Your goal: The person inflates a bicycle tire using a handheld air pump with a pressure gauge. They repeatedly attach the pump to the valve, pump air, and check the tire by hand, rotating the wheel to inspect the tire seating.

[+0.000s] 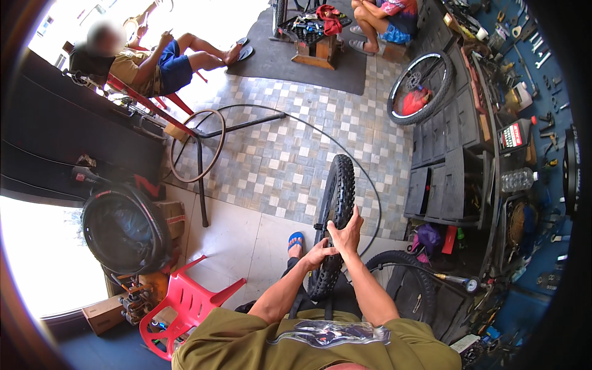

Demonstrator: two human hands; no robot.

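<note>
Lower centre, the left hand (320, 253) and right hand (348, 235) gripped a tyre (344, 185), seemingly on its wheel (319, 226); final seating I couldn't judge.

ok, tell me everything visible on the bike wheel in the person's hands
The knobby-tired bicycle wheel is held roughly upright before the person, seen nearly edge-on from above. Its black, rubber-looking tire has chunky tread blocks; a dark hub end shows on its left. The left hand holds its left side, the right hand its right. Whether it touches the floor is unclear.
</note>
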